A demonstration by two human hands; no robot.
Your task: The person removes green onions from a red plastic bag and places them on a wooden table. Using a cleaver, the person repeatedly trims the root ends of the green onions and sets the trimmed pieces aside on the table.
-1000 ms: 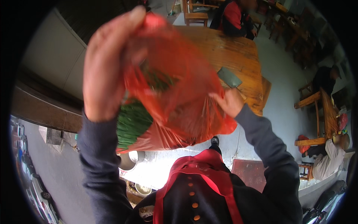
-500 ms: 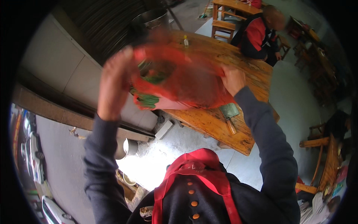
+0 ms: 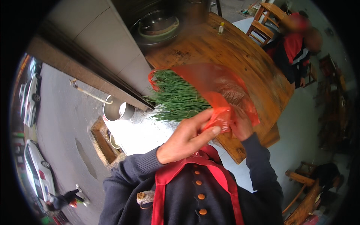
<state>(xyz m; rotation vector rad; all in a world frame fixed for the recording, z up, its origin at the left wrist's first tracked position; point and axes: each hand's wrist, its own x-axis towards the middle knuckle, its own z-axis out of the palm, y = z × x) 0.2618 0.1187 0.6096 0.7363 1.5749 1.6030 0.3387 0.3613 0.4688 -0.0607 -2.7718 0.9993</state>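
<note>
A thin red plastic bag (image 3: 228, 80) lies spread over the near part of the wooden table (image 3: 195, 45). From its left side a thick bunch of long green chives (image 3: 178, 95) sticks out, the tips pointing left past the table edge. My left hand (image 3: 189, 135) is closed on the gathered near edge of the bag, thumb against fingers. Just to its right, my right hand (image 3: 242, 122) grips the same bag, its fingers partly hidden by the red plastic.
A small bottle with a yellow cap (image 3: 221, 28) stands on the table's far side. Stacked basins (image 3: 157, 28) sit at the far left. A metal pot (image 3: 118, 110) is on the ground to the left. A seated person (image 3: 290, 52) is beyond the table's right corner.
The bag came down from a raised, stretched position onto the table. My hands drew together at its near edge. The chives now show fully, and the cleaver on the table is out of sight.
</note>
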